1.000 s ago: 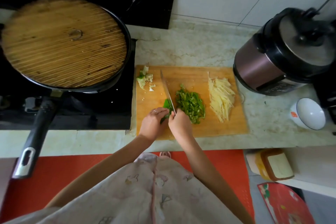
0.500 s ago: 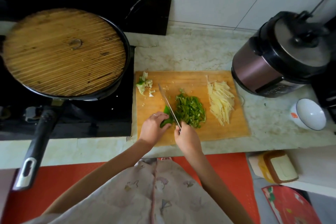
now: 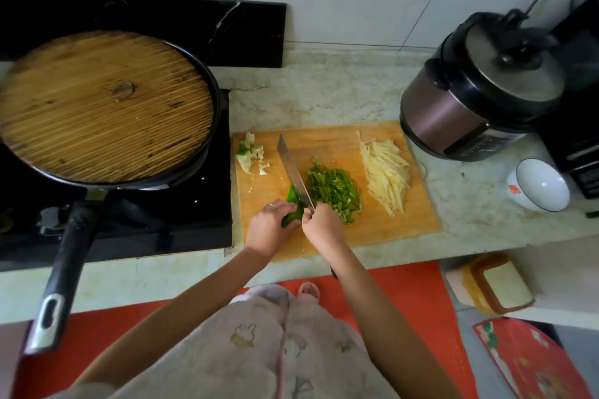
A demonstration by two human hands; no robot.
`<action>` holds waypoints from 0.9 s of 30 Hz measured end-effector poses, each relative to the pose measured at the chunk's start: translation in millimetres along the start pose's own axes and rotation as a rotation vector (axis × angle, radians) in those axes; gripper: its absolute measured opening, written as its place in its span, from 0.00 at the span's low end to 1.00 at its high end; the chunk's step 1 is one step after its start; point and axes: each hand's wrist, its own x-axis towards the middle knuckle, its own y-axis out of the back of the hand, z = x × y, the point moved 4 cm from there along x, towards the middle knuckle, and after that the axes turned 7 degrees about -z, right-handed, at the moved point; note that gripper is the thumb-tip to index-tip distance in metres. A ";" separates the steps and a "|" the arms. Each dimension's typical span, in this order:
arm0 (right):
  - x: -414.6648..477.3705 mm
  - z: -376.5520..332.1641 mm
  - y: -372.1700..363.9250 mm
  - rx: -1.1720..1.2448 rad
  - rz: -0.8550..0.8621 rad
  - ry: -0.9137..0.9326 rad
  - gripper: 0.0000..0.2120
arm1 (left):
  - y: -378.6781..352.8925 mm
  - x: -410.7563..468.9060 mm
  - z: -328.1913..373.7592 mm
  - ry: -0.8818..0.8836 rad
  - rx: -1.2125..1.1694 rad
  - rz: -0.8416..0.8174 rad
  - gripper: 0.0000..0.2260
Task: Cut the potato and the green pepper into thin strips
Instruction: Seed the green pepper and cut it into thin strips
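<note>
One uncut green pepper piece [image 3: 294, 204], centre of frame, on the lower-left part of the one cutting board [image 3: 411, 223]. Its long axis runs roughly bottom-to-top of frame, leaning slightly right, and the lower end is hidden under the left hand [image 3: 267, 227]. Left fingers [image 3: 279, 206] curled, pressing down on the piece. One knife [image 3: 291, 168]: the blade touches the piece's right edge, tip pointing to upper left of frame, handle end at lower right inside the right hand [image 3: 324, 225], whose fingers are wrapped round the handle. Just right of the blade is one pile of pepper strips [image 3: 335, 189]. Further right, apart from it, is one pile of potato strips [image 3: 387, 172], long axis upper left to lower right. One small heap of pepper scraps [image 3: 249, 154] sits at the board's upper-left corner. The board lies on the pale surface [image 3: 324, 97]. Around it: one pan [image 3: 64, 269] with a round wooden lid [image 3: 103, 104] on the hob [image 3: 181, 220] at left of frame, one rice cooker [image 3: 479, 97] upper right, one white bowl [image 3: 541, 185] near the right edge.
</note>
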 end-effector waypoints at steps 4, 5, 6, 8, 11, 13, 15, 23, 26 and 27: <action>-9.3 7.8 -0.2 -0.051 -0.015 -0.005 0.13 | 1.4 2.7 1.4 0.019 0.020 -0.025 0.11; -14.8 13.3 -2.8 -0.054 -0.021 -0.017 0.12 | 2.1 1.3 1.1 0.024 0.019 -0.030 0.11; -20.3 18.8 -4.4 -0.052 -0.031 -0.024 0.12 | 2.6 0.0 1.7 0.025 0.021 -0.024 0.11; -22.4 19.8 -2.1 -0.030 -0.046 -0.022 0.12 | 2.6 -0.1 2.7 0.040 0.030 -0.043 0.11; -4.8 2.2 6.7 0.023 -0.052 0.019 0.11 | 3.5 0.4 11.1 0.077 0.031 -0.050 0.11; 3.7 -6.4 10.9 0.045 -0.073 0.038 0.11 | 2.7 -0.3 21.9 0.106 0.044 -0.056 0.11; 8.7 -11.3 10.6 0.067 -0.081 0.049 0.10 | 5.0 -1.5 23.5 0.138 0.045 -0.062 0.10; 12.4 18.1 27.1 0.160 -0.081 0.192 0.16 | -6.1 -11.4 20.7 0.138 0.088 -0.131 0.18; -1.6 27.5 25.0 0.148 -0.069 0.233 0.11 | -8.7 -14.5 21.7 0.116 0.093 -0.147 0.20; -6.1 28.4 24.2 0.124 -0.051 0.243 0.09 | -9.2 -14.3 21.9 0.128 0.083 -0.138 0.20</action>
